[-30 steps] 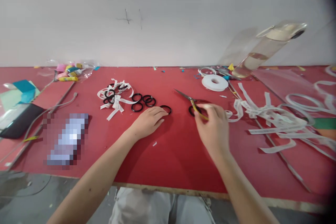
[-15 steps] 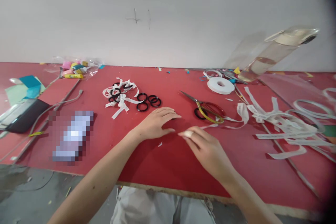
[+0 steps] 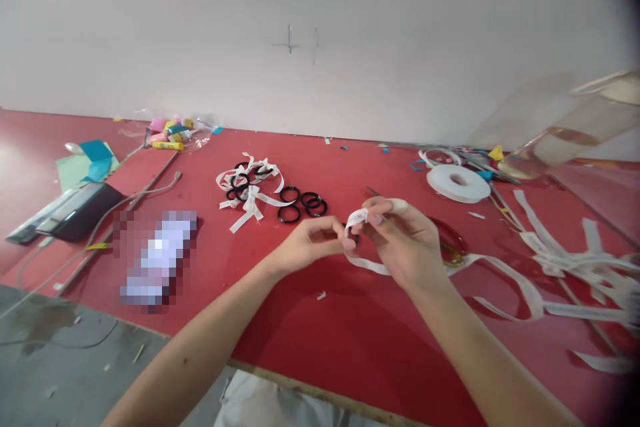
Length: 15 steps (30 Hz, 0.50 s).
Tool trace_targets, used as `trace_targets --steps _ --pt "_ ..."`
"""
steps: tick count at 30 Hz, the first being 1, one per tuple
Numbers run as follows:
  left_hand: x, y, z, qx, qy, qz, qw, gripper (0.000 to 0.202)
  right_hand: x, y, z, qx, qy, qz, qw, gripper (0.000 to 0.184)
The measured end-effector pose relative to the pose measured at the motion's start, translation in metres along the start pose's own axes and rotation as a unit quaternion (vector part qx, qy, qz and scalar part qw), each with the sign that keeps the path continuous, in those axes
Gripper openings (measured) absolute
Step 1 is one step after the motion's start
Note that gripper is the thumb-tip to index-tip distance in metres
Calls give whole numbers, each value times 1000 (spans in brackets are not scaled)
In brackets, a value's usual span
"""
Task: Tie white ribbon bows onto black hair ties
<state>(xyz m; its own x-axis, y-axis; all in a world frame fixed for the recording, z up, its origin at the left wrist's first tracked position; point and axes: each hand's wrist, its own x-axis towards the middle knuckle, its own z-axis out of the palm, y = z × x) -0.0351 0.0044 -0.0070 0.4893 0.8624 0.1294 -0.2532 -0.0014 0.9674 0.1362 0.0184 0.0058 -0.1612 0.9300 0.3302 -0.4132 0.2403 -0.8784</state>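
Note:
Between my hands a printed white ribbon (image 3: 356, 217) bends in a small loop. My left hand (image 3: 313, 243) is closed in a pinch at the loop's left side, and a bit of black, perhaps a hair tie, shows beside its fingertips. My right hand (image 3: 407, 240) pinches the upper end of the ribbon; one finger wears a whitish wrap. The ribbon's tail passes beneath this hand and curls to the right over the table. Scissors (image 3: 453, 255) lie partly hidden behind the right hand. Several black hair ties (image 3: 289, 215) rest left of the hands.
Hair ties tied with white ribbon bows (image 3: 251, 200) lie farther left, then a phone (image 3: 163, 257) and a dark case (image 3: 85, 210). A ribbon roll (image 3: 457, 184), a leaning bottle (image 3: 550, 147) and cut ribbon strips (image 3: 575, 257) occupy the red table's right side.
My hands have come together and risen off the table. The right hand now has the ribbon, pulled from the right, and the left fingers have closed at it. The view has shifted slightly.

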Motion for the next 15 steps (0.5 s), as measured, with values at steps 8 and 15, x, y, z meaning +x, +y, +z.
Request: trace_targets --steps 8,15 --pt "4 3 -15 -74 61 9 995 18 17 30 -62 107 244 -21 964 16" --pt "2 3 -15 -31 15 -37 999 19 26 30 -99 120 386 -115 908 17"
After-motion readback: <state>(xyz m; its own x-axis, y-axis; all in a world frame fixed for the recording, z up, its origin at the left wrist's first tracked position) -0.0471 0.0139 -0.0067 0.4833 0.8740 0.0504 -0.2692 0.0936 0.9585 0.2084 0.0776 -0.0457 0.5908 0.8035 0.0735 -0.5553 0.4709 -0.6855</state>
